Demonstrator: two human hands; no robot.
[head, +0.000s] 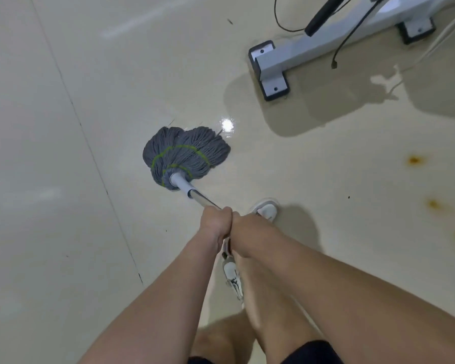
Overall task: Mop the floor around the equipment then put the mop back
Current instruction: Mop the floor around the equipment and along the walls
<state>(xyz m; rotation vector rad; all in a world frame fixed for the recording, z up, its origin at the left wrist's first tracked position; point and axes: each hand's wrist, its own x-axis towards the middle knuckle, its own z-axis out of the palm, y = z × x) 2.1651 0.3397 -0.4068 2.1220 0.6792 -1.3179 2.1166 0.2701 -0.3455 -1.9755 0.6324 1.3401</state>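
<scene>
Head view, grey mop head [185, 155] flat on the cream floor [63, 232] near its middle, metal handle [195, 194] clamped by left hand [216, 222] and right hand [246, 231] touching each other, white equipment base [271, 67] toward the far right corner, rust spots [414, 160] along the right edge.

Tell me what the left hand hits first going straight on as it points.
The left hand points down the mop handle, so it would likely meet the grey mop head first; depth unclear.
</scene>
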